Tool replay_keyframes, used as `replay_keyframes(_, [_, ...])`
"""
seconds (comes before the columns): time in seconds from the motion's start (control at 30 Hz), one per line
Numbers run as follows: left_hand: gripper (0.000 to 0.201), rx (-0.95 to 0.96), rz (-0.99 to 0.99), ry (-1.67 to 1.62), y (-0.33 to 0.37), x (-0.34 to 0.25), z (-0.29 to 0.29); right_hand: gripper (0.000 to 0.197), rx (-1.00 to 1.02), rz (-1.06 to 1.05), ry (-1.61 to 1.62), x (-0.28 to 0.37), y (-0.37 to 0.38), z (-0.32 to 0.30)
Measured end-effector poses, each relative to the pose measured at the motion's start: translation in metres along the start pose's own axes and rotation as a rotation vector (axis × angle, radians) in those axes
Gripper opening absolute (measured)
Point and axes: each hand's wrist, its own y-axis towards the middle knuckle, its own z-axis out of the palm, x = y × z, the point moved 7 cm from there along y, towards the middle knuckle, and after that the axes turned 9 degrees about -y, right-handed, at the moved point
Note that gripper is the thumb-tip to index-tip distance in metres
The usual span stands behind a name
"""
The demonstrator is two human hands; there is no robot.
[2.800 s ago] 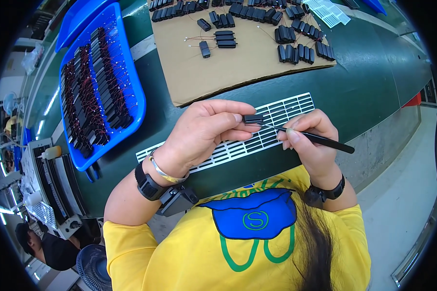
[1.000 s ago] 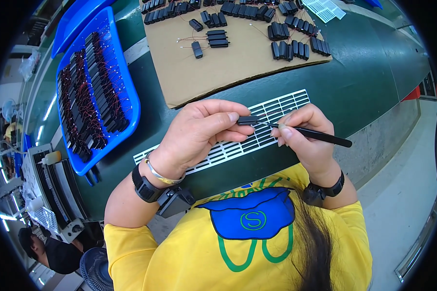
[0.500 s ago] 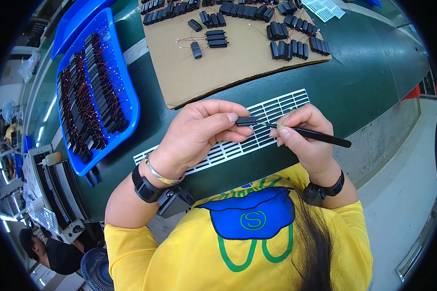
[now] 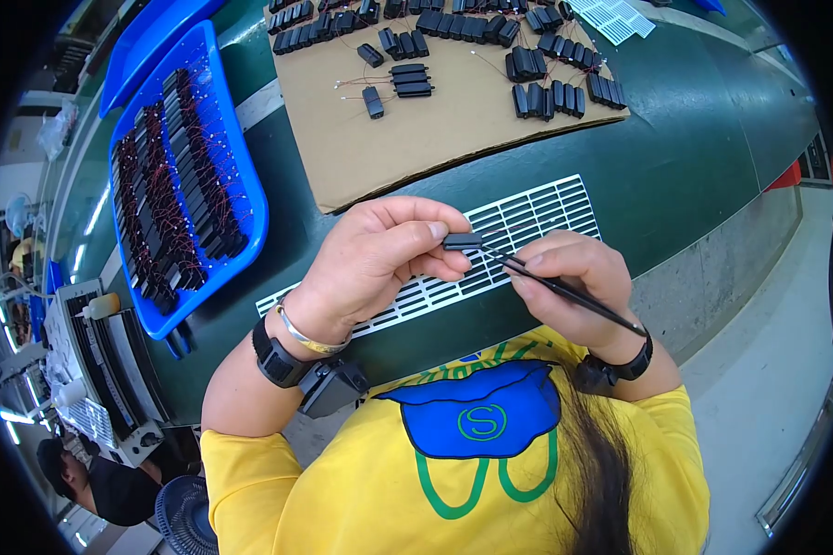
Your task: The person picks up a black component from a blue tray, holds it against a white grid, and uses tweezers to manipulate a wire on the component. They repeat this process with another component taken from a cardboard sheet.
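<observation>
A dark green workbench (image 4: 712,176) runs across the scene, and everything on it seems laid out by stage, as far as I can judge. On the far side lies a brown cardboard sheet (image 4: 453,129) carrying rows and small clusters of little black rectangular components (image 4: 537,97), a few with thin wires trailing loose. At the left, tilted along the bench, sits a blue plastic tray (image 4: 241,176) packed with similar black parts with red wires (image 4: 171,185), lined up lengthwise so they stack tight. Nearer the person, a white slotted sheet of labels (image 4: 527,217) lies flat under the hands, close enough to pick from without reaching.

The left hand (image 4: 370,264) pinches a small black component (image 4: 461,241) between thumb and fingertips, raised just above the label sheet, near the middle of the scene. Its long axis runs roughly left to right, with the free end facing right toward the other hand, probably so that end is open to be worked on. The right hand (image 4: 574,282) is closed in a pen-like grip round black tweezers (image 4: 564,291), whose tips point left and slightly far, meeting the component's right end; the handle slants away to the near right. Both wrists carry black bands.
</observation>
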Motion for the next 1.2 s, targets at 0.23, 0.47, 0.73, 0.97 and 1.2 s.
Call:
replay_keyframes(0.23, [0.019,0.016,-0.005,-0.041,0.000,-0.001,0.001,0.023,-0.045,-0.114,-0.116,0.010,-0.001,-0.002])
replay_keyframes(0.47, [0.020,0.028,-0.008,-0.053,-0.001,-0.001,0.001,0.028,-0.063,-0.130,-0.065,0.011,-0.002,-0.009])
replay_keyframes(0.73, [0.021,0.050,-0.029,-0.061,-0.003,0.002,0.004,0.033,-0.043,-0.183,-0.283,0.018,0.018,0.005])
replay_keyframes(0.97, [0.022,0.064,-0.040,-0.067,-0.005,0.003,0.008,0.032,-0.009,-0.114,-0.171,0.006,0.012,0.009])
replay_keyframes(1.2, [0.024,0.091,-0.048,-0.090,-0.005,0.007,0.011,0.029,-0.006,-0.085,-0.103,0.003,0.010,0.009])
